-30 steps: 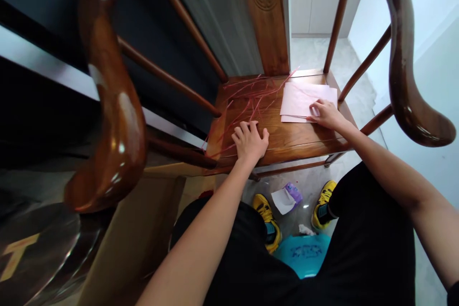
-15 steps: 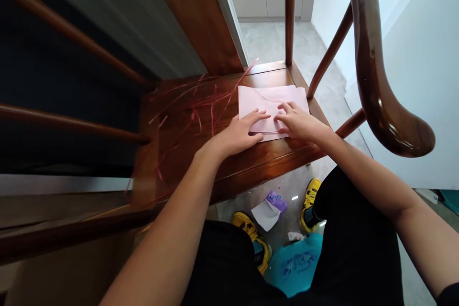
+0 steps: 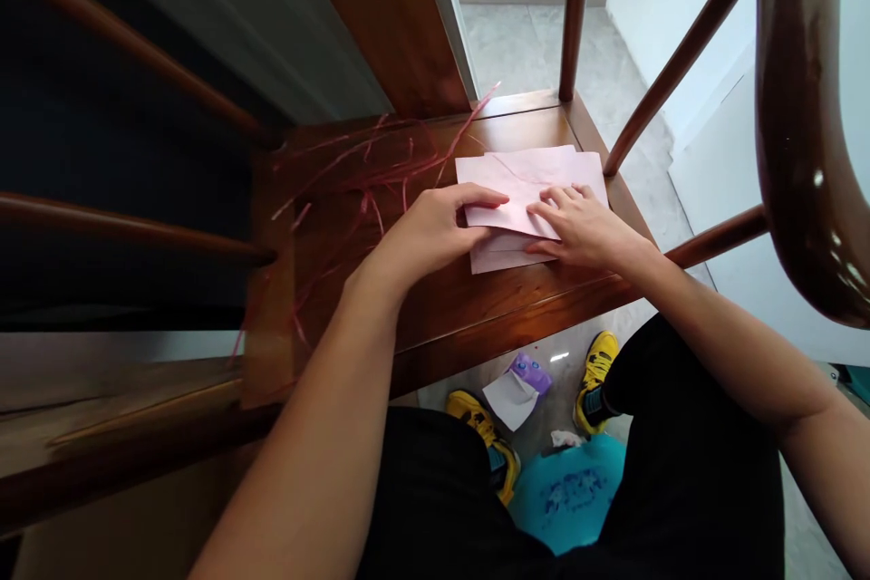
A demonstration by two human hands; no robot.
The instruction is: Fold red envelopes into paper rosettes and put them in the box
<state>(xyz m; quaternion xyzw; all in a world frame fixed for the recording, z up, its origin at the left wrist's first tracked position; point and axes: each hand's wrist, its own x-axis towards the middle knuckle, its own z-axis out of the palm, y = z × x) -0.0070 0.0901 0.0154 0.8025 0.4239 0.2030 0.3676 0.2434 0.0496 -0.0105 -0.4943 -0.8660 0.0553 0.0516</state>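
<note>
Pale pink paper (image 3: 499, 181) lies in overlapping layers on the right part of a brown wooden seat (image 3: 435, 290). My left hand (image 3: 445, 217) holds the left edge of the upper layer, with its fingers on top and its thumb at the near edge. At the near right part, my right hand (image 3: 575, 222) has its fingers on the same layer and its thumb low by the near edge, which is lifted a little. Below it, a lower pink layer (image 3: 499, 261) shows. Pink string-like strands (image 3: 401, 170) are strewn over the seat left of the paper.
Wooden spindles (image 3: 577, 18) and a curved armrest (image 3: 802, 127) border the seat on the right. On the floor are a purple packet (image 3: 532, 373), a white sheet (image 3: 509, 401) and a turquoise thing (image 3: 571, 489) between my legs, near yellow shoes (image 3: 598, 372).
The upper pink layer has shifted away from the lower one, and its near edge has come up. My left hand has gone from lying flat to gripping the edge. The view has shifted slightly.
</note>
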